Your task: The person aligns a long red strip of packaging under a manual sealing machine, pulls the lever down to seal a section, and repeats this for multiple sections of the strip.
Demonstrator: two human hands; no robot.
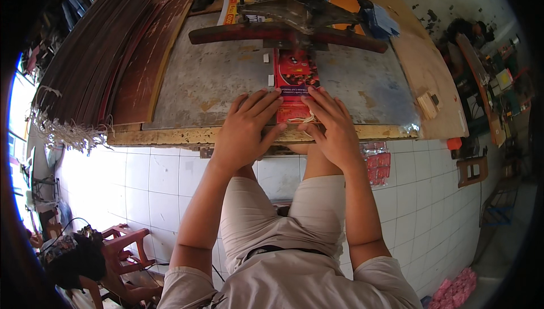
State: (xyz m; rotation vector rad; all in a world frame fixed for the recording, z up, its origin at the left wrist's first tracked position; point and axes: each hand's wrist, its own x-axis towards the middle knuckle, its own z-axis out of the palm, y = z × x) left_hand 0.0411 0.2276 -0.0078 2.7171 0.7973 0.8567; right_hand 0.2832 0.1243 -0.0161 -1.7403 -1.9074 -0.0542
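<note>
A flat red printed packet (296, 70), with a dark purple band and a food picture, lies on the grey metal tabletop (221, 76) in front of me. A pale looped string (306, 117) rests at its near end. My left hand (242, 130) is open, its outstretched fingertips touching the packet's left edge. Against the right edge lie the spread fingers of my right hand (334, 127), also open. Two small white blocks (270, 80) sit just left of the packet. The packet's far end runs under a dark metal clamp frame (306, 17) with a long reddish bar.
Thin dark boards (90, 48) with frayed strings are stacked at the left. A wooden block (429, 104) sits at the right edge. Red packets (377, 164) lie below on the tiled floor. Another person (76, 258) is at lower left by a red stool (127, 246); a pink bundle (455, 291) is at lower right.
</note>
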